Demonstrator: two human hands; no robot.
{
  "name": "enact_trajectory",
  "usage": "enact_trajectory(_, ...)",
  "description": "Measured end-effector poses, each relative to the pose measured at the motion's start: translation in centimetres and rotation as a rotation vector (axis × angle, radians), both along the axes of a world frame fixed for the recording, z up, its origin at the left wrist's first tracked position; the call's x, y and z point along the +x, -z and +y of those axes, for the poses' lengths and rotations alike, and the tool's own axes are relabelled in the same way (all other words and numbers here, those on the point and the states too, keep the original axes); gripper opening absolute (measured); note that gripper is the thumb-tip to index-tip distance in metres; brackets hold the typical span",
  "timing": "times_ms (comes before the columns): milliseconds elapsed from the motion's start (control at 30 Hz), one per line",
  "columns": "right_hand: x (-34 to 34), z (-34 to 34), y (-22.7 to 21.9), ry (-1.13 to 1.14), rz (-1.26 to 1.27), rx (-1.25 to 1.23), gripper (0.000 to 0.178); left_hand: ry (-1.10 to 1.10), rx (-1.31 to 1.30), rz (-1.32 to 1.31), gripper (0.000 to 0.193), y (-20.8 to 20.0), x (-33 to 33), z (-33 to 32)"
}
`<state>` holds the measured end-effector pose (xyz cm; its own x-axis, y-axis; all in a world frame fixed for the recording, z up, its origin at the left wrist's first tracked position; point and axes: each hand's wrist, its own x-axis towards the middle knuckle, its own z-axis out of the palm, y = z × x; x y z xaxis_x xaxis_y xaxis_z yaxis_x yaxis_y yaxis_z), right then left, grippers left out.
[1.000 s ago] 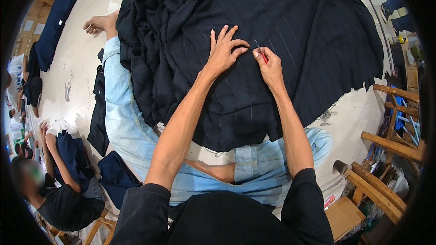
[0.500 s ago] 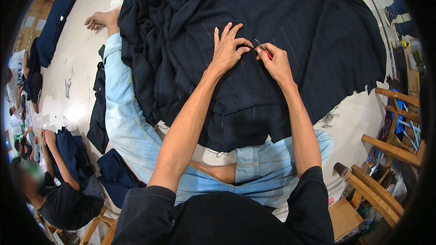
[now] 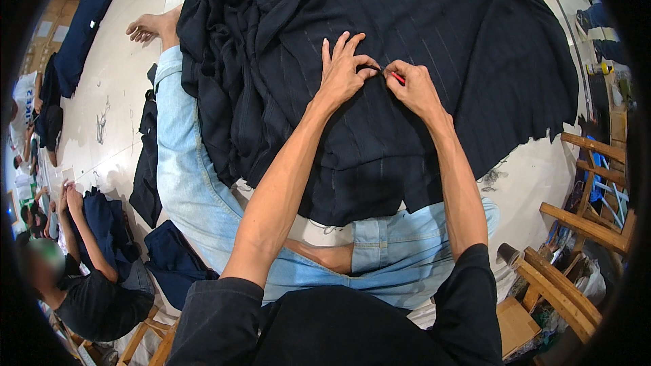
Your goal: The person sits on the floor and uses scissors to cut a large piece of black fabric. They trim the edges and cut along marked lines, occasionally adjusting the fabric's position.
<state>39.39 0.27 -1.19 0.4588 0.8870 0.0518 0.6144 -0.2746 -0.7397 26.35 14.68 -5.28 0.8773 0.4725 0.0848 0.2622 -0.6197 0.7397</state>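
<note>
A wide dark navy cloth (image 3: pixel 434 135) with faint pale lines lies spread over the floor and partly over my legs. My left hand (image 3: pixel 341 76) pinches a small bit of it between thumb and forefinger, the other fingers stretched out flat on the cloth. Close beside its fingertips, almost touching, is my right hand (image 3: pixel 411 86). It grips a small tool with a red handle (image 3: pixel 398 78); the tool's tip is mostly hidden by my fingers, so its exact kind cannot be told. Thick folds of the cloth (image 3: pixel 227 61) are bunched to the left.
My legs in light blue jeans (image 3: pixel 196 156) frame the cloth. On the left a person in black (image 3: pixel 102 305) sits near dark folded fabric (image 3: pixel 178 257). Wooden stools (image 3: pixel 583 224) and a cardboard piece (image 3: pixel 518 322) stand at right. Thread scraps (image 3: pixel 102 122) lie on the pale floor.
My right hand has turned and shifted slightly left, closer to the left fingertips. The tool's thin metal tip, seen pointing up before, no longer shows. My left hand has barely moved.
</note>
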Motion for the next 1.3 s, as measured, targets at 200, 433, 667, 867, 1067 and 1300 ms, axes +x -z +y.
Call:
enact_trajectory(200,-0.3,-0.8,0.1,0.212,0.281,0.022,0.025,-0.002,-0.002,0.025,0.018,-0.4,0.0,0.0)
enact_trajectory(433,-0.5,-0.4,-0.7,0.071,0.12,0.0,0.023,-0.027,0.02,-0.032,0.015,-0.2,0.0,-0.2)
enact_trajectory(667,0.2,-0.1,0.2,0.01,-0.007,-0.004,0.02,-0.017,0.021,0.004,0.018,-0.2,0.2,-0.1)
enact_trajectory(867,0.2,0.0,0.2,0.014,-0.027,0.029,0.019,-0.011,0.017,0.02,0.02,-0.1,0.2,0.1)
enact_trajectory(1067,-0.1,-0.4,0.8,0.136,0.147,0.035,0.019,-0.008,0.023,-0.013,0.022,-0.3,0.1,0.0)
enact_trajectory(1300,-0.4,-0.4,0.6,0.241,0.342,0.103,0.02,-0.016,-0.002,-0.023,0.026,-0.4,0.2,0.0)
